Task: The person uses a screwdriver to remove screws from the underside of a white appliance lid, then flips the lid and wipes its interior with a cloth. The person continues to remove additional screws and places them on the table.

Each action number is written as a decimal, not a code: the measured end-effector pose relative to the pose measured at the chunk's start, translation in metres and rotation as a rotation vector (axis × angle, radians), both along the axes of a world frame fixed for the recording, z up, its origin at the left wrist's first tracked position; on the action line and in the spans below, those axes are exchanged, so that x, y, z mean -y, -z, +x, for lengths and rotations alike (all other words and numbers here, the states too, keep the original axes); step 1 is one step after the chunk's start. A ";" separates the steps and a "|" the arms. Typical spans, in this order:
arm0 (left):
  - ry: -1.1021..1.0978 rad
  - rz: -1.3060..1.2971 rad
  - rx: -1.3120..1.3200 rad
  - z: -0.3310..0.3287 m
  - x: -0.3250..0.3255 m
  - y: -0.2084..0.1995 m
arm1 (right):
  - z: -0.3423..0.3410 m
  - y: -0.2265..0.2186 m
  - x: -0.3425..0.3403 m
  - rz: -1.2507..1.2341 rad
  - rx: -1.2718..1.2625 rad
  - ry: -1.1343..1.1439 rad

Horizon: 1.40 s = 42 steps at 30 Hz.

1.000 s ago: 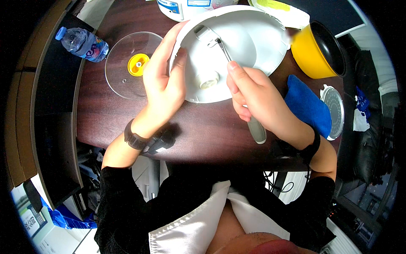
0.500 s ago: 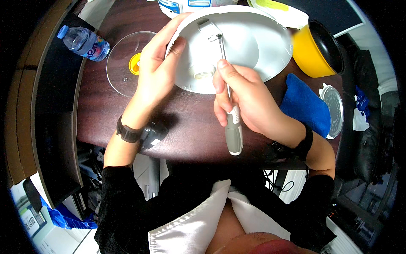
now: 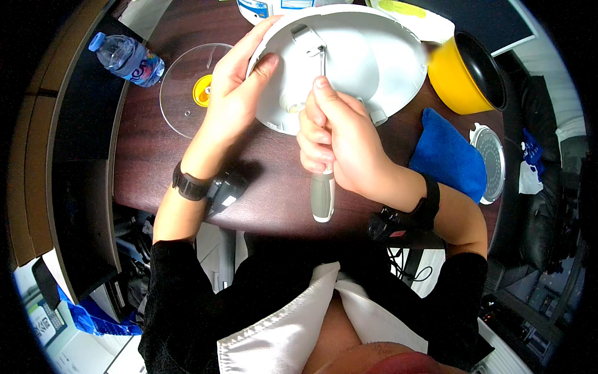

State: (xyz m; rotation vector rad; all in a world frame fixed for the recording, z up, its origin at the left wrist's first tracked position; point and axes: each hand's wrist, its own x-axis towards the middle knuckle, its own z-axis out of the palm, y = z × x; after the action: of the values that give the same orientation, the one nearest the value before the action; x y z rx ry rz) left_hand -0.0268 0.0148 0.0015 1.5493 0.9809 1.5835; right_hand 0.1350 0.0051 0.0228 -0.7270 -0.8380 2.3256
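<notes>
A white plastic shell (image 3: 398, 68), hollow and rounded, is tipped so its inside faces me. My left hand (image 3: 237, 93) grips its left rim, thumb inside and fingers behind. In my right hand (image 3: 342, 131) is a screwdriver (image 3: 322, 196) with a grey-and-white handle, my fingers wrapped round its shaft and upper handle. The screwdriver's tip meets a small fitting (image 3: 313, 50) near the top of the shell's inside. A round whitish part (image 3: 293, 103) inside the shell is partly hidden by my right hand.
On the dark wooden table (image 3: 274, 181) lie a clear lid (image 3: 180, 115) with a yellow knob, a blue cloth (image 3: 445, 156) and a grey round cover (image 3: 492, 165). A yellow pot (image 3: 458, 78) with a black inside stands right. A water bottle (image 3: 128, 59) is at left.
My right hand and the screwdriver handle have swung slightly left, so the screwdriver stands more upright in view. The fingers have curled more tightly. The shell has shifted only a little.
</notes>
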 end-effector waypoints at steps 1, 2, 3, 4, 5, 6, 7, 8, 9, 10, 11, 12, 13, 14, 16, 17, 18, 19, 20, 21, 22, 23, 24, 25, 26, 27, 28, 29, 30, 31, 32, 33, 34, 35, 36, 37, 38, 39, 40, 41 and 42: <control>-0.005 0.010 0.001 0.000 -0.001 0.001 | 0.000 -0.001 0.001 0.001 0.015 0.003; -0.008 0.020 0.002 -0.001 -0.001 0.002 | 0.000 -0.003 0.001 0.004 0.030 0.007; -0.018 0.025 -0.007 -0.001 -0.001 0.001 | 0.000 -0.004 0.002 0.006 0.045 0.012; -0.028 0.031 -0.017 0.000 -0.001 0.001 | 0.000 -0.006 0.001 0.022 0.076 0.007; -0.039 0.036 -0.025 0.000 0.000 0.001 | 0.002 -0.006 -0.001 0.039 0.109 0.003; -0.051 0.034 -0.025 0.001 0.001 0.001 | 0.003 -0.007 -0.003 0.055 0.142 -0.002; -0.063 0.032 -0.026 0.001 0.001 0.000 | 0.004 -0.009 -0.003 0.080 0.185 -0.002; -0.076 0.030 -0.027 0.001 0.002 -0.001 | 0.005 -0.011 -0.005 0.105 0.228 -0.003; -0.075 0.036 -0.030 0.001 0.002 -0.001 | 0.005 -0.012 -0.006 0.130 0.271 -0.003; -0.074 0.043 -0.032 0.001 0.001 -0.001 | 0.006 -0.014 -0.007 0.173 0.323 -0.008; -0.075 0.048 -0.035 0.000 0.001 -0.001 | 0.007 -0.015 -0.008 0.215 0.376 -0.015; -0.080 0.057 -0.049 -0.001 0.001 -0.001 | 0.009 -0.016 -0.010 0.258 0.429 -0.022; -0.085 0.066 -0.063 -0.001 0.001 -0.001 | 0.013 -0.011 -0.018 0.405 0.564 -0.025; -0.088 0.076 -0.075 -0.002 0.001 -0.002 | 0.016 -0.007 -0.024 0.636 0.677 0.002; -0.084 0.076 -0.083 -0.002 -0.001 -0.002 | 0.021 -0.002 -0.034 1.100 0.895 0.061; -0.089 0.075 -0.087 -0.003 -0.001 -0.002 | 0.025 -0.006 -0.040 1.243 0.981 0.037; -0.096 0.086 -0.082 -0.003 -0.002 0.000 | 0.028 -0.012 -0.042 1.396 1.073 0.035; -0.104 0.097 -0.078 -0.004 -0.002 0.002 | 0.032 -0.020 -0.045 1.549 1.164 0.032; -0.109 0.108 -0.074 -0.004 -0.003 0.002 | 0.036 -0.024 -0.048 1.702 1.254 0.033; -0.122 0.103 -0.093 -0.004 -0.002 0.001 | 0.040 -0.023 -0.055 1.931 1.296 0.046; -0.136 0.098 -0.113 -0.004 0.000 0.001 | 0.042 -0.024 -0.056 1.957 1.290 0.040; -0.146 0.094 -0.131 -0.003 0.001 0.000 | 0.044 -0.026 -0.056 1.982 1.288 0.035; -0.149 0.116 -0.161 -0.002 0.002 -0.001 | 0.045 -0.027 -0.056 2.007 1.284 0.029; -0.154 0.138 -0.192 -0.001 0.003 -0.003 | 0.044 -0.026 -0.054 1.730 1.147 -0.034; -0.154 0.159 -0.222 -0.001 0.003 -0.003 | 0.043 -0.025 -0.049 1.450 1.009 -0.086; -0.156 0.173 -0.229 0.000 0.003 -0.003 | 0.043 -0.024 -0.044 1.172 0.866 -0.134; -0.159 0.186 -0.236 0.000 0.002 -0.002 | 0.043 -0.024 -0.040 0.906 0.757 -0.183; -0.165 0.198 -0.242 0.000 0.002 -0.001 | 0.043 -0.025 -0.035 0.641 0.644 -0.230; -0.164 0.184 -0.227 0.000 0.002 -0.002 | 0.043 -0.025 -0.032 0.377 0.527 -0.272; -0.163 0.170 -0.213 0.001 0.003 -0.003 | 0.039 -0.024 -0.028 0.243 0.444 -0.262; -0.161 0.157 -0.200 0.001 0.003 -0.004 | 0.037 -0.022 -0.027 0.188 0.377 -0.246; -0.163 0.165 -0.208 0.001 0.003 -0.004 | 0.035 -0.021 -0.026 0.134 0.311 -0.229; -0.165 0.173 -0.216 0.001 0.003 -0.003 | 0.034 -0.019 -0.025 0.080 0.244 -0.211; -0.169 0.181 -0.224 0.000 0.002 -0.003 | 0.032 -0.016 -0.026 0.075 0.199 -0.209; -0.176 0.171 -0.228 0.000 0.002 -0.003 | 0.030 -0.012 -0.028 0.070 0.154 -0.206; -0.183 0.162 -0.233 0.000 0.003 -0.003 | 0.029 -0.009 -0.028 0.065 0.109 -0.202; -0.190 0.152 -0.238 0.000 0.003 -0.003 | 0.028 -0.007 -0.028 0.061 0.083 -0.199; -0.192 0.155 -0.235 0.000 0.003 -0.003 | 0.026 -0.006 -0.026 0.057 0.057 -0.196; -0.194 0.157 -0.231 0.001 0.003 -0.003 | 0.025 -0.005 -0.025 0.052 0.031 -0.192; -0.196 0.159 -0.228 0.001 0.003 -0.003 | 0.023 -0.005 -0.023 0.043 0.018 -0.193; -0.188 0.161 -0.221 0.001 0.003 -0.003 | 0.021 -0.004 -0.021 0.035 0.006 -0.193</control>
State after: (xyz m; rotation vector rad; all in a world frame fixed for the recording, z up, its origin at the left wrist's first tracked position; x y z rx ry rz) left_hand -0.0261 0.0115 0.0050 1.8187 1.1730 1.6799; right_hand 0.1558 0.0265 0.0273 -0.6640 -0.9873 2.4725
